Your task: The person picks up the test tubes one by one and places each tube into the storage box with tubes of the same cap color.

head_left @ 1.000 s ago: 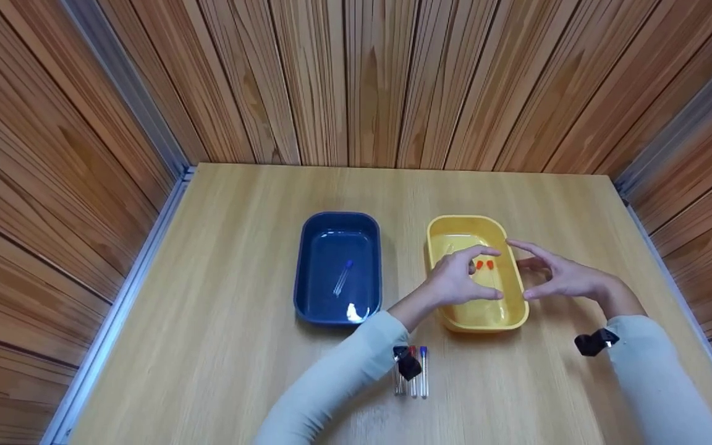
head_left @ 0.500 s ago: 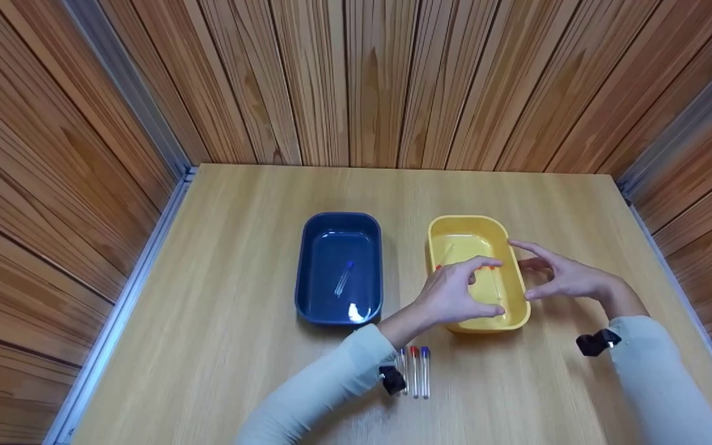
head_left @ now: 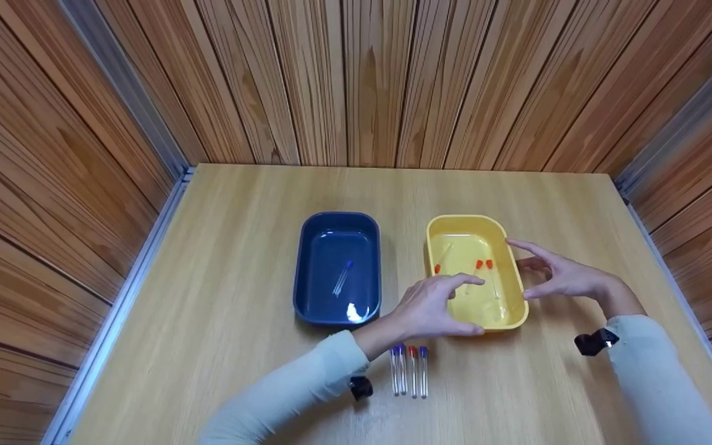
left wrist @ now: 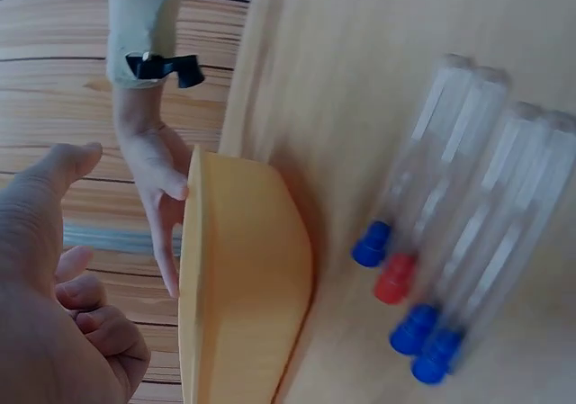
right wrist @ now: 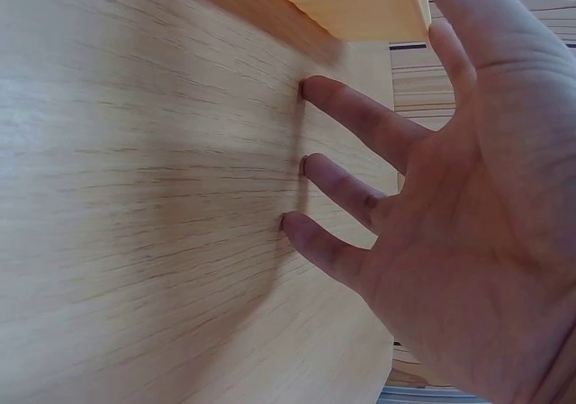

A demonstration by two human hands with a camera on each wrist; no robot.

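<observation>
My left hand (head_left: pixel 433 306) hovers over the near left rim of the yellow tray (head_left: pixel 464 225), thumb and index finger spread wide, holding nothing. In the left wrist view its other fingers (left wrist: pixel 99 318) are curled in. My right hand (head_left: pixel 563 278) is at the tray's right wall, index finger and thumb right at the rim. The right wrist view shows its other fingers (right wrist: pixel 342 188) extended, tips down at the tabletop. Inside the yellow tray lie three clear test tubes with red caps (head_left: pixel 489 264). A blue-capped test tube (head_left: pixel 342 278) lies in the blue tray (head_left: pixel 339 247).
Several capped test tubes (left wrist: pixel 468 188) lie side by side on the table in front of the trays, one cap red, the others blue. Wood-panelled walls (head_left: pixel 368 86) enclose the table (head_left: pixel 238 259) at the back and sides.
My left hand has drawn back left and toward the near edge, uncovering the red-capped tubes in the yellow tray and the tubes on the table. My right hand has stayed in place.
</observation>
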